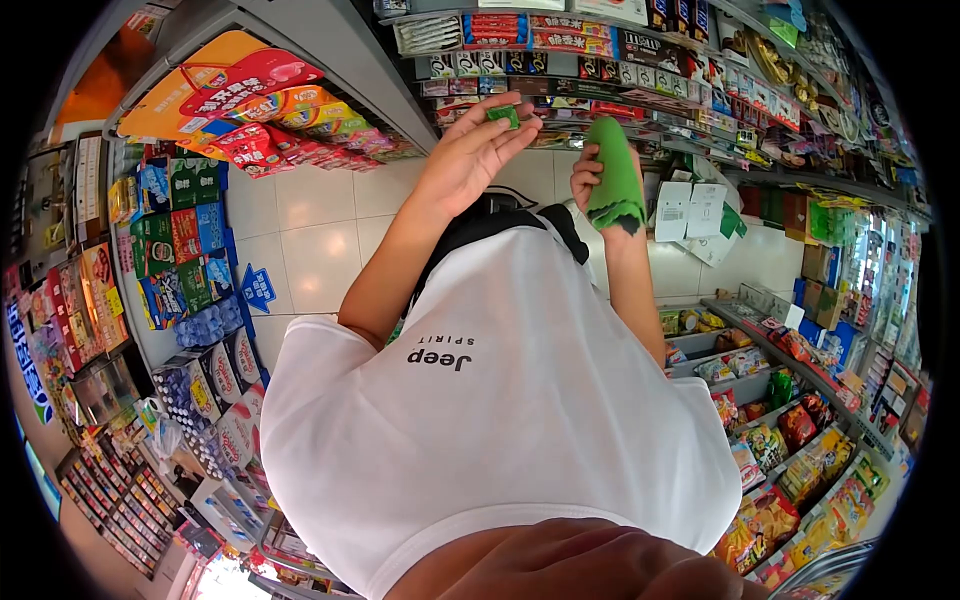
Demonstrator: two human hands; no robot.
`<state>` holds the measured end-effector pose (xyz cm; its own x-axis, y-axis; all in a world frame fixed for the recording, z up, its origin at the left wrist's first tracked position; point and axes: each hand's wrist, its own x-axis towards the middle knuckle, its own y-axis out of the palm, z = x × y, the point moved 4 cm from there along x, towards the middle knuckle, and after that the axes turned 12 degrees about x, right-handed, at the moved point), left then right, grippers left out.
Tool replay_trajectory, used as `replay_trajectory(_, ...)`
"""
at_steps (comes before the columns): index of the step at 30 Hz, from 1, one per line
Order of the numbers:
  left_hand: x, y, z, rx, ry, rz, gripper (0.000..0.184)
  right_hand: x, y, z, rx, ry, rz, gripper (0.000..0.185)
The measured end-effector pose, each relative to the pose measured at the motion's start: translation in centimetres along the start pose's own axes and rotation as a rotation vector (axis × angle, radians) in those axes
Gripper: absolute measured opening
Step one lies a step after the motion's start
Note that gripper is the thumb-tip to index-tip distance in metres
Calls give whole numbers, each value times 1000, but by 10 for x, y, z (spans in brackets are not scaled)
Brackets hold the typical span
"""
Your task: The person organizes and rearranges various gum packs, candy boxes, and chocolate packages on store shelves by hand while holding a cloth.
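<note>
A small green packet (503,116) lies in my left hand (473,150), held between thumb and fingers with the palm partly turned up. Over to the right, my right hand (590,175) grips a green cloth (614,175) that hangs folded over the hand and hides part of it. Both hands are in front of my body, apart from each other, near the lower shelves of packaged sweets (540,62).
A hanging display of red and orange packets (290,145) is at the upper left. Stacked cartons (183,240) stand along the left. White cards (690,210) are right of the cloth. Snack bins (780,430) fill the lower right. Tiled floor (320,225) shows between the shelves.
</note>
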<state>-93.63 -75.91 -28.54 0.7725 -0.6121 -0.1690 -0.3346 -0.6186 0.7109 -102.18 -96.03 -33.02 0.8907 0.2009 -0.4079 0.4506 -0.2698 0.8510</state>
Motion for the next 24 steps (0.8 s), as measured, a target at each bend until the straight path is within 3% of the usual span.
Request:
replay_trajectory(3,-3,1,-3,58,38,-15,42,-16,19,-20,48,-87,-23,46)
replay_trajectory(6,-5,7,-9,219,35,-56,39,-19,29,-36,110,-10,42,40)
replay_trajectory(10,-1,4,-5,460,152,-87,36,-15,42,-32,-639,-341,-104,34)
replay_trajectory(11,-2,8,-7,475,164,-78,35,-17,45,-27,-799,-568,-225,32)
replay_trajectory(14,-4,18,-13,477,203,-61,33,-35,72,-44,-1103,-964,-173,31)
replay_trajectory(20,-10,34,-4,486,278,-1,34,-56,100,-80,-2086,-1446,530,33)
replay_trajectory(24,-10,41,-10,501,325,98,36,-52,103,-79,-2004,-1438,504,32)
